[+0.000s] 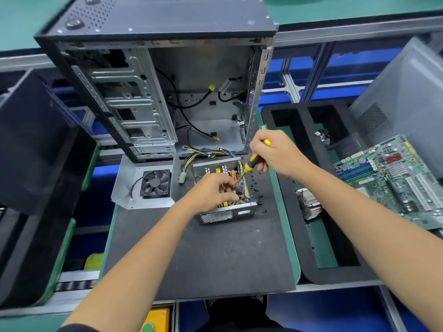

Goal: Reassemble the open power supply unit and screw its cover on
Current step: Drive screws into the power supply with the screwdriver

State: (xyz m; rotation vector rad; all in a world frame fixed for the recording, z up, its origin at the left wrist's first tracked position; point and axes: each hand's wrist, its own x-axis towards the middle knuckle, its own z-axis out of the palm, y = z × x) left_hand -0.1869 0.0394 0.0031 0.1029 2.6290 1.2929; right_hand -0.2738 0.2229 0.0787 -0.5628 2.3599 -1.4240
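Head view: right hand grips yellow-and-black screwdriver, left hand pinches inside open grey metal power supply unit on black worktop; fan-bearing cover remains unfitted beside it.

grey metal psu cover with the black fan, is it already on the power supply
No, the grey metal cover with the black fan lies on the mat left of the open power supply.

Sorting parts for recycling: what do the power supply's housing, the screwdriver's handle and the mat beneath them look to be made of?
Power supply housing: probably bare sheet steel, dull silver, punched with vent holes.
Screwdriver: handle looks like moulded plastic or rubber, glossy yellow with black bands; the shaft is thin grey metal.
Mat: seemingly rubber or foam, matte black, with no glare.
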